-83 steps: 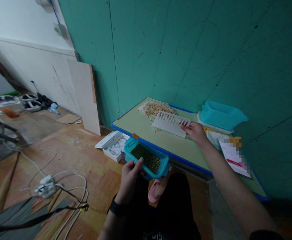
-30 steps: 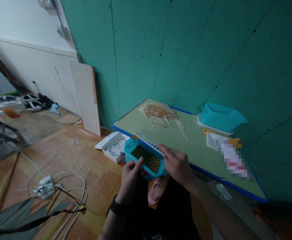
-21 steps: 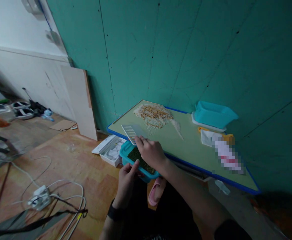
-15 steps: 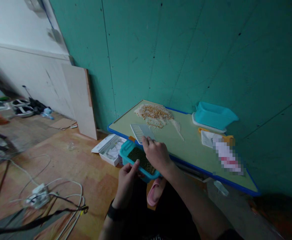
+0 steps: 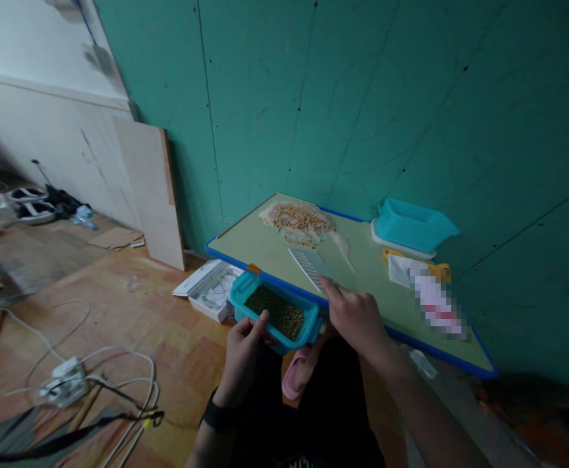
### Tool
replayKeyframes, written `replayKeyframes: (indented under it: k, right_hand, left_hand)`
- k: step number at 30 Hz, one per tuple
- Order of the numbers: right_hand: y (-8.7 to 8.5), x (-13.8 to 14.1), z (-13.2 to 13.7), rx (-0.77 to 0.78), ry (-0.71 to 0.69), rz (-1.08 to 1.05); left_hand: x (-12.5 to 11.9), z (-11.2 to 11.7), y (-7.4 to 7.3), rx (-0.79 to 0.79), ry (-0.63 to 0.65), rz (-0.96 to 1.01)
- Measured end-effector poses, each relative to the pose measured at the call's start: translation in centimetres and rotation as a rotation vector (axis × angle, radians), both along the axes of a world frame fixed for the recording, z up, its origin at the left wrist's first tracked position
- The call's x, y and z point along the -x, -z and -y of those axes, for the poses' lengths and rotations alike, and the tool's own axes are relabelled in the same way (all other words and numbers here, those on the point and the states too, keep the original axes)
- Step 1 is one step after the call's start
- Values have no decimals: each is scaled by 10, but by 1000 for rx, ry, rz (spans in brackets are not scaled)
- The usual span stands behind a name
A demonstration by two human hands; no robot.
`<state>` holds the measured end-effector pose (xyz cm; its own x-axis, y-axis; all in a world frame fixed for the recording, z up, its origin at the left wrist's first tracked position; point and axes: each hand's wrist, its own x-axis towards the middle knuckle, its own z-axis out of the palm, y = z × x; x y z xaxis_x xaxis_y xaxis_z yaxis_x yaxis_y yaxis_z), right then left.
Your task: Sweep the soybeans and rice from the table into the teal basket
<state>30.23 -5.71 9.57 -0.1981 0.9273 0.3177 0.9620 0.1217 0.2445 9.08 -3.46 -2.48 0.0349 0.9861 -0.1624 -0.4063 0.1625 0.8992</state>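
My left hand grips the near edge of a teal box filled with green beans, held just below the table's front edge. My right hand is closed on a white slotted scraper, which lies low over the green table just right of the box. A heap of yellow beans mixed with white grains lies at the table's far left corner.
A teal tub on a white lid, papers and a yellow item sit on the table's right side. On the wooden floor are an open white box, a power strip with cables, a leaning board and a pink slipper.
My right hand carried the scraper from the bean heap to the box, swept it over the box's left end, then moved it back right onto the table. The left hand kept hold of the box.
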Motion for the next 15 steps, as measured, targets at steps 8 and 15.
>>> replayKeyframes:
  k: [8,15]
  right_hand:
    - [9,-60,-2,-127,54,-75]
    - [10,-90,-24,-159,131,-124]
  left_hand:
    - [0,1,2,-9,6,-1]
    - [-2,-1,-8,23,-19,-11]
